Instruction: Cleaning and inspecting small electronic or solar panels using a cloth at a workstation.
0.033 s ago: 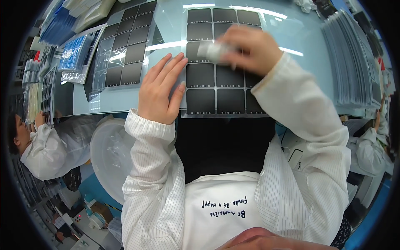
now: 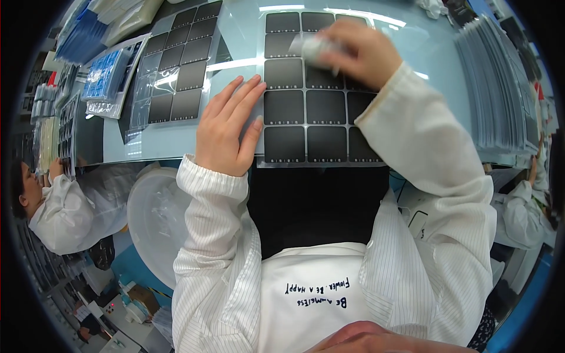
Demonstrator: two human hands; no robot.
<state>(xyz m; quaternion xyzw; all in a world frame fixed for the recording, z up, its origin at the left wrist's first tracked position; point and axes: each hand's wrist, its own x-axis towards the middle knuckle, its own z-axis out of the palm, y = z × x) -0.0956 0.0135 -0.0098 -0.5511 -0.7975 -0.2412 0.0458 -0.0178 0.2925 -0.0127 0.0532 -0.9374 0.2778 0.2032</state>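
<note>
Left hand [image 2: 228, 130] flat, fingers spread, palm down on left edge of clear sheet of dark square pads [image 2: 312, 106]; grasping nothing, just pinning it. Fingertips touching the second-row left pad, heel of hand hanging off near edge of pale blue table [image 2: 424, 53].

Right hand [image 2: 359, 52] curled around small white wad, likely a wipe [image 2: 318, 48], pressed onto upper rows of same sheet. Blurred, so exact grip hard to read; looks clenched on the wad.

Key relation: sheet dead ahead of torso, long axis running away from body, near edge at table lip. Left hand nearer to body and on near-left part; right hand farther out, over far-right part. Near-row pads uncovered, closer to left hand but within reach of right arm, whose sleeve crosses right column.

Outward: second sheet of dark pads [image 2: 176, 70] to far left, partly under clear film, well apart from both hands. Stack of thin sheets [image 2: 500, 88] along right side. Blue packets [image 2: 103, 73] at far left. White round tub [image 2: 156, 217] below table edge, left. Co-workers in white coats at both margins, one left [image 2: 53, 206], one right [image 2: 521, 212].
</note>
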